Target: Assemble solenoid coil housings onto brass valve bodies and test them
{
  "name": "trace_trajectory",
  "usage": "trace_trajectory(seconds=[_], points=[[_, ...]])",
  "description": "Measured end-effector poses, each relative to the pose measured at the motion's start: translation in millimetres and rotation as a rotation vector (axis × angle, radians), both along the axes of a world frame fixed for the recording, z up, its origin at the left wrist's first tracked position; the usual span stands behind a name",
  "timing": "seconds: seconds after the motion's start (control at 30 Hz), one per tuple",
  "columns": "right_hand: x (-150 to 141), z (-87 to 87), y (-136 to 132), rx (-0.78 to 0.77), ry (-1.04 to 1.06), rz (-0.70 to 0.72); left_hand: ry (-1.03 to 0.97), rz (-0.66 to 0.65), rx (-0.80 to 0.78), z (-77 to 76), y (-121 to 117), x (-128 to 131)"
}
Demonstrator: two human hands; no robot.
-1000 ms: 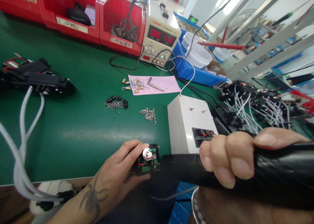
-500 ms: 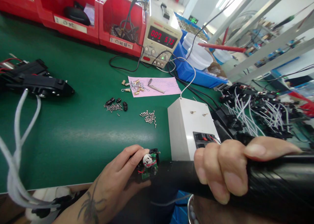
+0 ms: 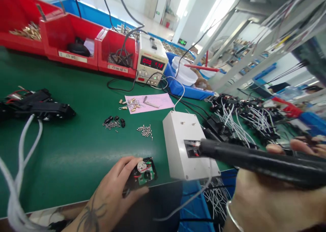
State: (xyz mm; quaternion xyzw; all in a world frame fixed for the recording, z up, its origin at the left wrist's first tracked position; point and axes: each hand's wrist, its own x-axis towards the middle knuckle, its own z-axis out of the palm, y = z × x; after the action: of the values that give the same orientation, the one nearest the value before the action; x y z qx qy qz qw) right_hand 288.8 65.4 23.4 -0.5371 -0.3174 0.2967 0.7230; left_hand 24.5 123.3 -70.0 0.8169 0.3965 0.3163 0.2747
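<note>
Left hand (image 3: pixel 119 177) extended forward, half-curled, holding; right hand (image 3: pixel 277 195) nearer camera, curled, also holding.

On the green desk (image 3: pixel 63 150), red bins (image 3: pixel 92 61) stand at 10 o'clock, beside a lit power supply (image 3: pixel 152 63) near 12. At 2 o'clock sits a blue bin (image 3: pixel 188 91) holding white tubs (image 3: pixel 187 77); black parts (image 3: pixel 230 102) with white cables (image 3: pixel 233 125) crowd 3 o'clock. A pink sheet (image 3: pixel 164 101) near centre bears small brass pieces (image 3: pixel 134 104).
</note>
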Motion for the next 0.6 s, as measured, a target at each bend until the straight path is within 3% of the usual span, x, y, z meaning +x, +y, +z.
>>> trace_trajectory(seconds=[0.17,0.33,0.4,0.5,0.6], points=[[59,-25.7,-9,-0.177,0.051,-0.167,-0.14,0.088,-0.161,4.6,-3,-1],[70,-45.4,-13,-0.325,-0.049,-0.175,-0.316,0.049,-0.215,17.6,-14,-8],[66,-38.1,-6,-0.352,-0.167,-0.201,-0.34,0.01,-0.218,22.3,-19,-11],[55,-13.0,23,-0.297,-0.425,-0.212,-0.346,-0.017,-0.212,28.0,-24,-15],[41,9.9,69,-0.319,-0.631,0.039,-0.34,-0.043,-0.207,32.7,-29,-17]])
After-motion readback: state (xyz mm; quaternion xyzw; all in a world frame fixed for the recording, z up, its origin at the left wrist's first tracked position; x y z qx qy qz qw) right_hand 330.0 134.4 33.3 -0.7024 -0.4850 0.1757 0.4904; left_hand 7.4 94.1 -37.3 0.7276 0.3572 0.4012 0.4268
